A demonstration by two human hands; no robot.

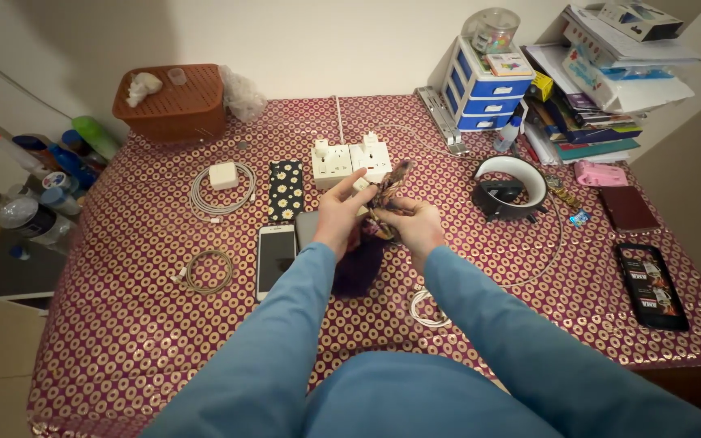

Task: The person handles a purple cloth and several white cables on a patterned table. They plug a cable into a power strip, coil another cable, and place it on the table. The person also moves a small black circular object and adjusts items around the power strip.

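My left hand [337,213] and my right hand [416,225] meet over the middle of the table, both gripping a dark purple patterned pouch [367,243] that hangs down between them. Its upper flap [391,183] sticks up past my fingers. Just beyond the hands lie two white power sockets [350,160] with a white cable running to the wall. A white phone [276,258] lies face up left of my left wrist, with a black daisy-print phone case [286,189] above it.
A white charger with coiled cable [222,185] and a second coiled cable [208,271] lie at left. A brown basket [174,103] stands back left. A tape dispenser [509,187], blue drawers [487,89], stacked books [602,73], wallet [627,208] and black phone case [652,285] sit at right.
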